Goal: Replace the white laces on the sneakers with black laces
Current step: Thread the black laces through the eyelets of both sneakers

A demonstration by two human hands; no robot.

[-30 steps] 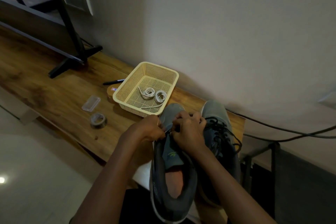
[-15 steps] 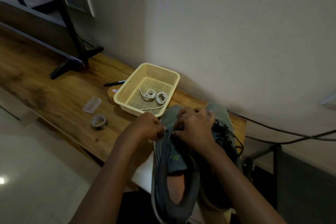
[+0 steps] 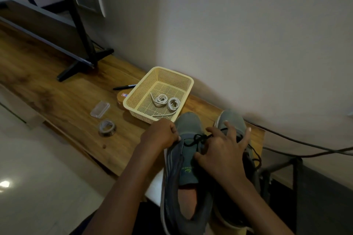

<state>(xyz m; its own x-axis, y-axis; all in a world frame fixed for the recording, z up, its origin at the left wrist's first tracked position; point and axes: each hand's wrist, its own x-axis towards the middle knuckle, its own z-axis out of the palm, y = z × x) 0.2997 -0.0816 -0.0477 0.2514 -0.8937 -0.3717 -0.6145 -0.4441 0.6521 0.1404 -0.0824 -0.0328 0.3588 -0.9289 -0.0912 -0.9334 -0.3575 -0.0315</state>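
Note:
Two grey sneakers lie side by side at the wooden table's near right end, toes toward the wall. My left hand point(image 3: 162, 135) pinches the black lace point(image 3: 197, 138) at the left edge of the left sneaker point(image 3: 188, 170). That lace crosses the shoe's upper eyelets in a loose knot. My right hand point(image 3: 225, 149) has its fingers spread and rests on the right sneaker point(image 3: 232, 118), with the lace running under its index finger. The right sneaker carries black lacing, mostly hidden by my hand. Two coiled white laces point(image 3: 161, 99) lie in the yellow mesh basket point(image 3: 142, 89).
On the wooden table point(image 3: 57, 91) left of the basket are a tape roll point(image 3: 107, 127), a clear plastic case point(image 3: 99, 109) and a black marker point(image 3: 124, 87). A black screen stand point(image 3: 84, 63) is at the back left. Cables point(image 3: 305, 143) hang past the right end.
My right hand has let go of the lace on the left sneaker, spread its fingers and moved right onto the right sneaker. My left hand has stayed at the left shoe's edge.

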